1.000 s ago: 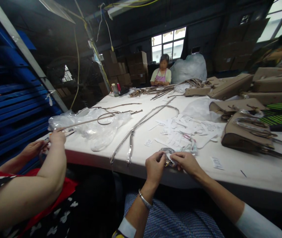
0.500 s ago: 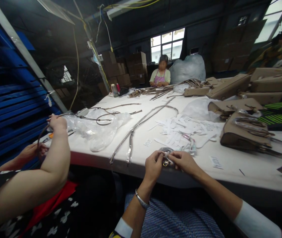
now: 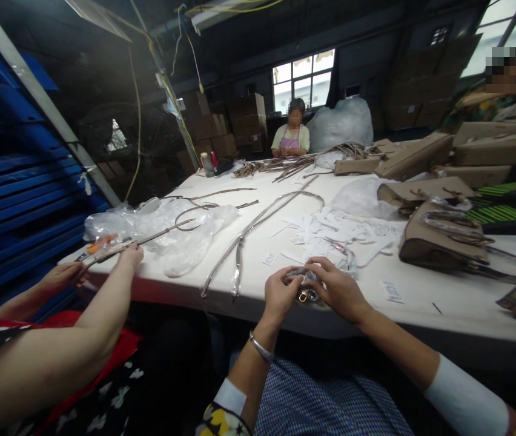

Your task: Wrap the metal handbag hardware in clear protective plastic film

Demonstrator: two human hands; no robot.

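Note:
At the table's near edge, my left hand point(image 3: 280, 293) and my right hand point(image 3: 338, 292) are closed on a small bundle that looks like a plastic-wrapped bag strap point(image 3: 307, 276). A gold-coloured metal buckle point(image 3: 303, 296) hangs below my fingers. My fingertips hide much of the bundle. Just beyond my hands lies a heap of white paper tags and strips point(image 3: 344, 236). Left of them, long straps in clear wrap point(image 3: 258, 221) stretch across the white table point(image 3: 240, 284), their ends at the near edge.
To my left, a co-worker's hands point(image 3: 128, 257) hold a brown strap beside crumpled clear plastic bags point(image 3: 189, 245). Brown handbags point(image 3: 439, 242) crowd the right side. Another person point(image 3: 291, 140) sits across the table, near a pile of straps point(image 3: 298, 165). Blue stacked trays point(image 3: 17, 200) stand at left.
My right hand's fingers have shifted up over the bundle, closer to my left hand. The co-worker at left has lowered a raised hand and now stretches the strap over the table.

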